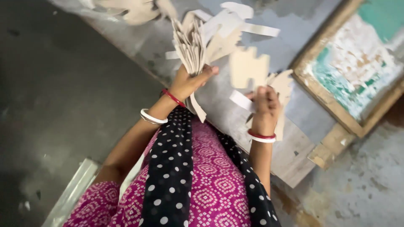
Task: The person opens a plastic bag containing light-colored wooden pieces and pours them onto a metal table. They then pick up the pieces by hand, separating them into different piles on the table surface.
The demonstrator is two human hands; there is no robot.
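Left hand (187, 82) closes its grip on a thick stack of card cutouts (191, 44). Right hand (264, 110) holds a few loose cutouts (249, 66) above the grey desk (294, 155), near its framed corner board (357, 67).

A grey, worn bench (290, 155) is shown running diagonally from upper left to lower right, its surface scuffed and stained. Loose pale card cut-outs (134, 10) are seen lying on its far end, with narrow white paper strips (259, 29) scattered beside them. A wooden frame (332, 113), filled by a panel of flaking teal and white paint, is rested on the bench's right side. The bench is bordered by a dark floor (63, 92) on the left.
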